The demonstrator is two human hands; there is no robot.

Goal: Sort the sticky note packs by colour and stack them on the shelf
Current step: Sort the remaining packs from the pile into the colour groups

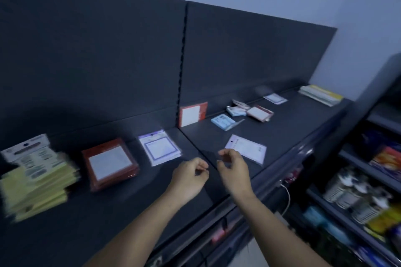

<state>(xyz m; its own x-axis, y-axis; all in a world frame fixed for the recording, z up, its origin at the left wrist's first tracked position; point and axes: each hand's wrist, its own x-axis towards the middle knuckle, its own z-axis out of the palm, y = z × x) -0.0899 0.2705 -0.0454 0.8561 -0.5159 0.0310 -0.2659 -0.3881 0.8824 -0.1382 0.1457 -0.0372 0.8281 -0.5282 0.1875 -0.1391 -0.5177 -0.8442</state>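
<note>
Both hands hover above the dark shelf (104, 230), near its front edge. The left hand (191, 172) and right hand (233, 168) are close together, each grip loosely curled with nothing seen in it, though blur softens the fingers. On the shelf's left lie a yellow stack (36, 188), a red stack (110, 165) and a purple pack (160, 147). A white pack (249, 150) lies just beyond the right hand. Farther right, a red pack (192, 114) leans against the back panel (97, 60), with blue packs (223, 122), a pink pack (259, 113) and a far pack (275, 98) lying loose.
</note>
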